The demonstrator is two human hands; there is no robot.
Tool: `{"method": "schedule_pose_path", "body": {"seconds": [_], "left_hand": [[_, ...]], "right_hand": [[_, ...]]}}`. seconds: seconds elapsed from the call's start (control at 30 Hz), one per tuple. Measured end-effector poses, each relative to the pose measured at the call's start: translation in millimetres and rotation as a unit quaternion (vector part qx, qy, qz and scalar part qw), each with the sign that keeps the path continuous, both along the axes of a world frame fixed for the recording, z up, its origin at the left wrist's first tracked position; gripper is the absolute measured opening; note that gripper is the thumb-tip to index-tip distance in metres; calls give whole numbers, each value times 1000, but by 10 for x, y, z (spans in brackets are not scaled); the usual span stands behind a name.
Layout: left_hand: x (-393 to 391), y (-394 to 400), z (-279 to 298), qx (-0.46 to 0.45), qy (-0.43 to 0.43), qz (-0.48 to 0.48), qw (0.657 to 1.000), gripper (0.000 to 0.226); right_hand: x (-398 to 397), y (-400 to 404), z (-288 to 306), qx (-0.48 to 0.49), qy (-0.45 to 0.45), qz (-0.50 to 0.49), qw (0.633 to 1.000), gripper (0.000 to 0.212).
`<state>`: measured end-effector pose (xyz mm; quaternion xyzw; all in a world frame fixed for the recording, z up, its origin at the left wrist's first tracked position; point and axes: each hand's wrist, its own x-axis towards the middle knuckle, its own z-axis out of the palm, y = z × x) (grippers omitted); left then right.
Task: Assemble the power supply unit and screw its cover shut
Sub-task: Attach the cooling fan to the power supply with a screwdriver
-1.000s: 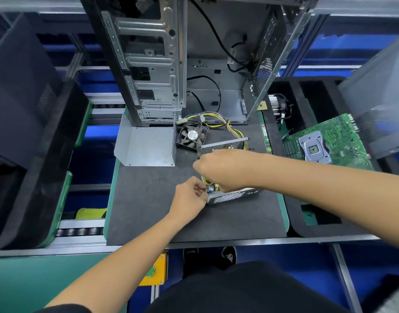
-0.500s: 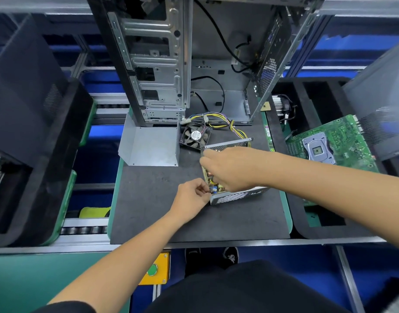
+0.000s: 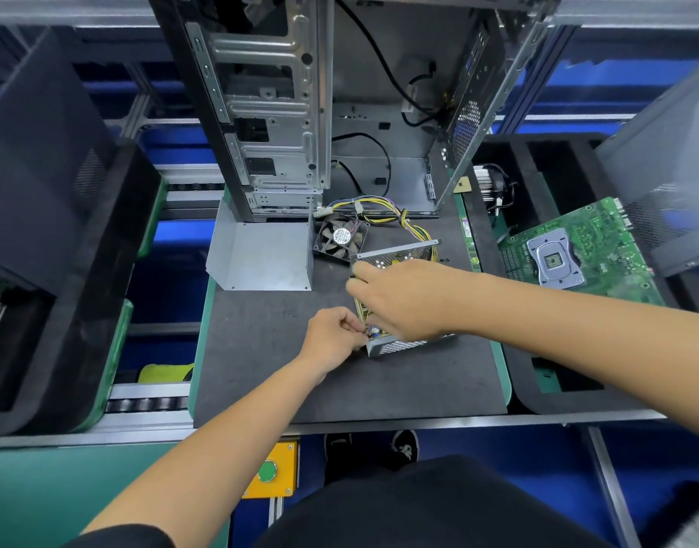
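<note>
The open power supply unit (image 3: 403, 344), a grey perforated metal box with its circuit board showing, lies on the dark work mat (image 3: 261, 369). My right hand (image 3: 403, 298) lies over its open top, fingers curled on the board's left edge. My left hand (image 3: 332, 336) pinches something small at the unit's near left corner; what it pinches is too small to tell. The bent grey metal cover (image 3: 261, 257) lies apart at the mat's back left. A black fan (image 3: 340, 239) and a yellow-and-black cable bundle (image 3: 403, 217) lie behind the unit.
An open computer case (image 3: 320, 104) stands at the back of the mat. A green motherboard (image 3: 577, 255) rests in black foam on the right. Black foam trays (image 3: 43, 231) stand on the left. A yellow box with a green button (image 3: 269, 470) hangs below the bench edge.
Both hands have stayed at the power supply unit with only slight finger shifts. The camera view has drifted a little.
</note>
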<state>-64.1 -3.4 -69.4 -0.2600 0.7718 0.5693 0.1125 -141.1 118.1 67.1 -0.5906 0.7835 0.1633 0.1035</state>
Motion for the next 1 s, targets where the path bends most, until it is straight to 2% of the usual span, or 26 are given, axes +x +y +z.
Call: {"method": "schedule_pose_path", "body": {"seconds": [0.1,0.2,0.33,0.4,0.53,0.7,0.87,0.93,1.0], "left_hand": [[-6,-8,15,1,-7,0,1000,26],[-2,-9,25,1,-12,5,1000,26],[-13,0,46,9,-18,16,1000,25],[-16,-3,59,6,-18,14,1000,23],[-36,-22,68,1,-24,4,1000,23],[-53,-30,76,11,-34,4,999,23],[-57,-62,83,45,-40,1,998,14],[-64,-76,86,53,-41,-9,998,15],[-72,-80,73,60,-45,-13,997,18]], "right_hand": [[-3,-27,47,3,-31,5,1000,25],[-21,-66,61,5,13,4,1000,16],[-26,-41,3,9,88,29,996,20],[-37,-20,5,18,70,15,997,24],[-16,-32,54,40,-27,10,999,29],[6,-153,71,26,5,21,999,8],[9,-83,1,-7,57,28,998,15],[8,-44,-12,-4,29,6,1000,22],[-9,-21,15,11,-38,-18,999,23]]}}
